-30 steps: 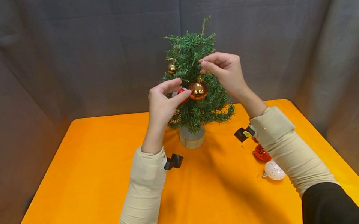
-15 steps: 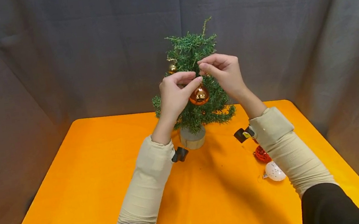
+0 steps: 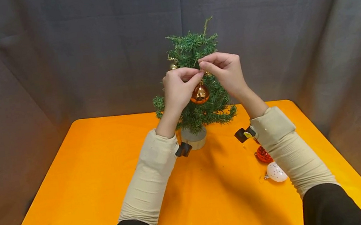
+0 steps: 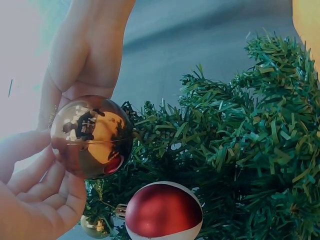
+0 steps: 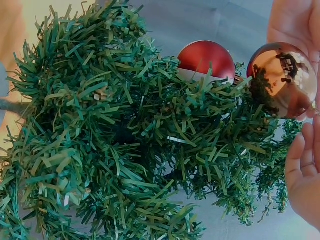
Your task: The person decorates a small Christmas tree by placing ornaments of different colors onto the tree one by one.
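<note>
Fingertips meet above a copper bauble (image 3: 199, 94) as the left hand (image 3: 177, 90) and right hand (image 3: 224, 70) pinch together at its hanging loop, the ball dangling just below them against the upper branches of a small artificial tree (image 3: 193, 50). A red-and-white bauble (image 4: 163, 211) hangs close by in the foliage. On the orange table (image 3: 74, 187), a red glitter ornament (image 3: 263, 154) and a white one (image 3: 275, 172) lie beside the right sleeve.
</note>
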`<state>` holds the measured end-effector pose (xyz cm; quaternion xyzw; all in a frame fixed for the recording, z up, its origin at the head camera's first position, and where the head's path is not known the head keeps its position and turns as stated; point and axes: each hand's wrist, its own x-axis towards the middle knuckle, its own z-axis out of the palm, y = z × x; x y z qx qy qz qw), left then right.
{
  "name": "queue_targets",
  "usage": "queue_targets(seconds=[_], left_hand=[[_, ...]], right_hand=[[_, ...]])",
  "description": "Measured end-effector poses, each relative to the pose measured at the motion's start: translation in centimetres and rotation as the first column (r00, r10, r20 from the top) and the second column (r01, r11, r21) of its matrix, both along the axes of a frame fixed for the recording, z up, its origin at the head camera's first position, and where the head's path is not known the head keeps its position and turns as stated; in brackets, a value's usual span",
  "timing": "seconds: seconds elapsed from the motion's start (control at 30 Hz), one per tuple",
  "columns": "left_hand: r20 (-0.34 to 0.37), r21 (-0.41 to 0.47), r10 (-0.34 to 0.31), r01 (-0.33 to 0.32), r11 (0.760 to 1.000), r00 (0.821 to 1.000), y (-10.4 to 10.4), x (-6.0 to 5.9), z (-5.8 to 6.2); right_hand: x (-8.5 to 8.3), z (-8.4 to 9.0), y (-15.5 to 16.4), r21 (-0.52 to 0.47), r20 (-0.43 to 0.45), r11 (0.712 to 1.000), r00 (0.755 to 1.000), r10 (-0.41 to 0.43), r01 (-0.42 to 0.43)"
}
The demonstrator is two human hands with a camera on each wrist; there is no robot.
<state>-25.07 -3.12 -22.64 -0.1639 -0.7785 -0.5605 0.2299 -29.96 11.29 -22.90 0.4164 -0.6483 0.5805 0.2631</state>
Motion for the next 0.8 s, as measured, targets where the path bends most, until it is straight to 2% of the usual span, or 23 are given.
queue_targets(seconds=[0.23,0.4,0.53,0.67,0.8], left_hand=[[-0.025,0.025,0.030,-0.029,0.999,0.999,0.28,0.02,-0.12],[-0.036,-0.005,0.058,-0.058,0.998,0.998,0.39,0.09,-0.07],[-0.033,0.002,0.041,-0.041,0.999,0.999,0.50,-0.09,-0.18],[-0.048,0.100,-0.007,0.012,0.995,0.999,0.69,-0.43,-0.50],[-0.045,0.262,-0.040,0.050,0.964,0.998,0.99,-0.80,-0.74]], right_hand=[[0.15,0.18,-0.14,-0.012,0.010,1.000,1.000,0.011,-0.011],[0.18,0.27,-0.13,-0.012,0.020,1.000,1.000,0.005,-0.005],[0.20,0.32,-0.10,-0.011,0.032,1.000,0.999,0.000,0.000],[0.12,0.44,-0.06,-0.027,0.051,1.000,0.999,0.007,-0.006],[-0.06,0.54,-0.03,-0.054,0.093,0.998,0.995,0.022,-0.017]])
